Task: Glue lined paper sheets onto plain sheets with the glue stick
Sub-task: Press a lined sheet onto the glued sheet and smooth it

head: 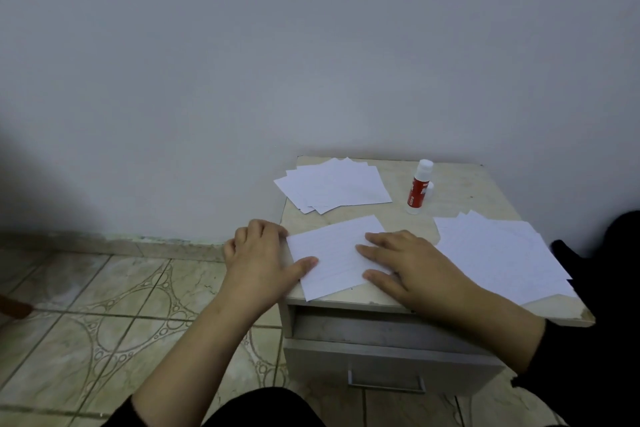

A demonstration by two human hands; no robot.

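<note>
A lined sheet (332,255) lies at the front of the tabletop (460,191). The right hand (408,265) rests flat on its right half, fingers straight and spread. The left hand (261,253) holds its left edge, thumb on top, fingers curled over the tabletop's side. The glue stick (419,186) stands upright behind, between two piles of sheets (334,189) (502,253).
</note>
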